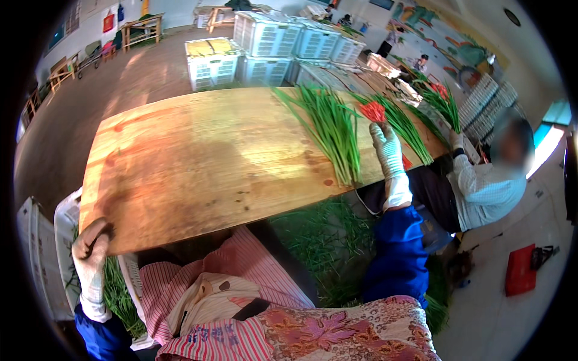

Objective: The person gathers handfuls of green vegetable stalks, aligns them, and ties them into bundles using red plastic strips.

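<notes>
A wooden table (180,162) spans the view before me. At its near left corner is my left hand (91,256) in a pale, dark-stained glove, its fingers curled; what they hold, if anything, is hidden. My right hand (388,157), in a white glove, reaches over the table's right part. Its fingertips are pressed together at the lower end of a bunch of thin red ties (373,112). Left of this hand lies a loose pile of long green stalks (331,132), leafy and chive-like. Another row of green stalks (403,129) lies to its right.
A co-worker (490,180) sits at the right, one gloved hand at a green bunch (442,105). White crates (265,39) stand stacked beyond the table. Green scraps (328,246) lie below its near edge. A white crate (65,234) stands at the left, a red object (521,271) on the right floor.
</notes>
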The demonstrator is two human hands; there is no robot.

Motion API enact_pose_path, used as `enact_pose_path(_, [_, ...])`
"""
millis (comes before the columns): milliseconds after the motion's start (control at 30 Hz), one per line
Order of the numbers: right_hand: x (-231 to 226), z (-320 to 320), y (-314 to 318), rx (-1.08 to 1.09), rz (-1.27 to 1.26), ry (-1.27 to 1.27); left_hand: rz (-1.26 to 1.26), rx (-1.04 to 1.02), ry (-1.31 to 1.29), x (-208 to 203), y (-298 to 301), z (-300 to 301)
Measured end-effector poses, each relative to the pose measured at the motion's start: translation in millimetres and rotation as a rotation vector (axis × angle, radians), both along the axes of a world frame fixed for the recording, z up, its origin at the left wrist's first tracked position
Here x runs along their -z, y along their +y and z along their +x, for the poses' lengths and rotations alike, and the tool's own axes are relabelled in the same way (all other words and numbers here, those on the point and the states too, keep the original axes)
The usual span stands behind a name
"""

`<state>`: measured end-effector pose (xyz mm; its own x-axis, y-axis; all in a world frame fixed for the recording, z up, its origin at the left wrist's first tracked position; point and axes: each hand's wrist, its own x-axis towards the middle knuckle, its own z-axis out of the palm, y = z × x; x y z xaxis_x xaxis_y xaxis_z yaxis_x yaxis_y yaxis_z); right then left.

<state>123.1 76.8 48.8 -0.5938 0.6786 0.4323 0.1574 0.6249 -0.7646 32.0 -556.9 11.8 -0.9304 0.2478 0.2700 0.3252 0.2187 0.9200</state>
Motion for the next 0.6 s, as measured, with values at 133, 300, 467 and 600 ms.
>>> enact_pose_path(133, [24.1,-8.4,9.7,0.021,0.01,-0.253,-0.128,0.168,0.096,-28.9,103.4,-21.2])
enact_pose_path(300, [21.5,-30.8,-51.1,-0.196,0.196,-0.652,-0.165,0.514,0.05,-38.4,231.8,-41.4])
enact_pose_path(467, [40.7,-70.9,-109.4,-0.18,0.429,-0.741,-0.352,0.636,0.634,-33.9,344.9,-56.2])
enact_pose_path(600, [29.8,-52.3,-77.3,-0.699,0.191,-0.239,-0.366,0.78,0.945,-22.1,421.2,-75.7])
